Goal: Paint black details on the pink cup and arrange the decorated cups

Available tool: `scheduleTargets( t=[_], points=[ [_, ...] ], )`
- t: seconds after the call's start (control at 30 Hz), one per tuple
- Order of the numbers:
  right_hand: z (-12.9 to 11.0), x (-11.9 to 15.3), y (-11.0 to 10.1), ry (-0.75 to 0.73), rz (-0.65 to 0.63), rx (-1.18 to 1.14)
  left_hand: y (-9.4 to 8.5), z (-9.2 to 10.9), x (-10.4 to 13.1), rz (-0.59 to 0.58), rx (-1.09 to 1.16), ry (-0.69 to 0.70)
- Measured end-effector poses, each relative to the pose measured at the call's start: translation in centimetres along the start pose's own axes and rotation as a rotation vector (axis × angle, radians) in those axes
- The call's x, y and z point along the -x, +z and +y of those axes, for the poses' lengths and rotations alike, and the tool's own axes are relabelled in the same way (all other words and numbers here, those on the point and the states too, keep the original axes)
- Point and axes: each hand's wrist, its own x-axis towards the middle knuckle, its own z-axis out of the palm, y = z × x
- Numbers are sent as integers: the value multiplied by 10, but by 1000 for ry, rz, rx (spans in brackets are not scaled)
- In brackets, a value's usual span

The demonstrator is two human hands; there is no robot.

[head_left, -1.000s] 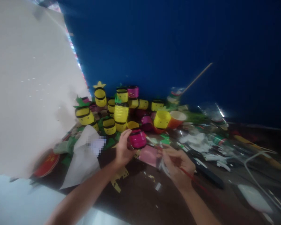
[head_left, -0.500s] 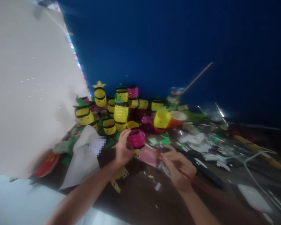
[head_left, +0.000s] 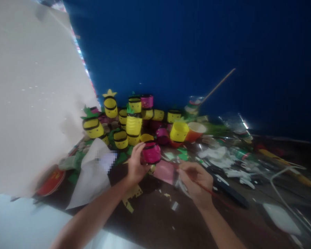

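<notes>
A magenta cup (head_left: pixel 151 153) with a dark rim is tilted over the table in my left hand (head_left: pixel 137 165), whose fingers wrap its left side. My right hand (head_left: pixel 197 180) pinches a thin red-handled paintbrush (head_left: pixel 205 188). Its front end points left, apart from the cup, above a pink sheet (head_left: pixel 165 172) that lies just below. The brush tip is too blurred to make out. Behind the cup, a yellow cup (head_left: pixel 146 138) is partly hidden, and another magenta cup (head_left: pixel 162 135) lies on its side.
Several yellow cups with dark bands (head_left: pixel 134 124) crowd the back, some with leaf-shaped tops. White paper (head_left: pixel 92 176) lies at left near a red round container (head_left: pixel 52 181). White scraps (head_left: pixel 219 157), a black tool (head_left: pixel 230 192) and a pale cable (head_left: pixel 277 190) spread rightward.
My right hand has shifted slightly left, and the brush has tipped away from the magenta cup's side. My left hand and the cup stay almost where they were.
</notes>
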Motion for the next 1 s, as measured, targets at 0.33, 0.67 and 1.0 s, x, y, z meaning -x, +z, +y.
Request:
scheduleTargets(
  t=[0.33,0.67,1.0],
  points=[
    [-1,1,4,41,-58,95,-6,7,1,-21,-131,185],
    [-14,-1,4,-90,100,120,-4,5,1,28,-137,90],
    [-15,6,14,-103,29,123,-4,7,2,14,-189,147]
  ],
)
